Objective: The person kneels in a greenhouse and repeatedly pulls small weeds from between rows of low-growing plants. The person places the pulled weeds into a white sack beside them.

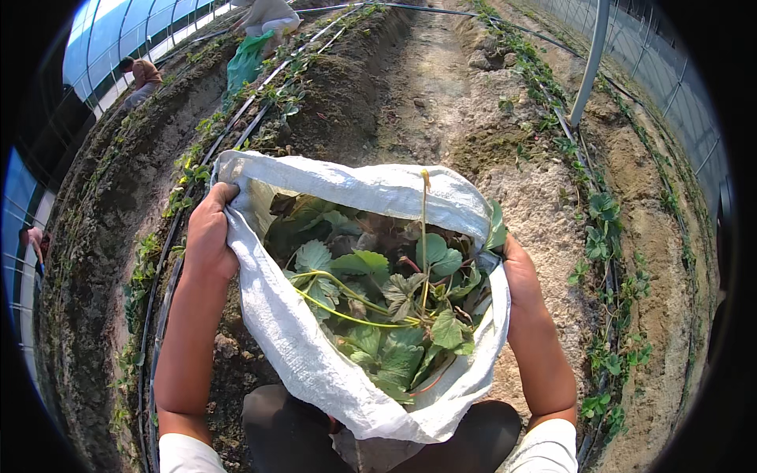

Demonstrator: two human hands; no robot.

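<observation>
A white woven plastic sack (295, 337) stands with its mouth spread wide between my knees. My left hand (211, 236) grips the rim at its left corner, thumb over the folded edge. At the opposite side my right hand (520, 272) holds the rim, its fingers partly hidden behind the sack. Inside lies a heap of cut strawberry leaves and stems (396, 295), some green and some browned. One long pale stem (424, 236) sticks up past the far rim. A leaf (497, 227) pokes out beside my right hand.
Soil ridges with strawberry plants (603, 227) and black drip hoses (168, 278) run along both sides. A bare dirt furrow (426, 77) leads ahead. A metal pole (588, 65) rises at right. Several people crouch at left, one person (272, 18) beside a green sack (245, 62).
</observation>
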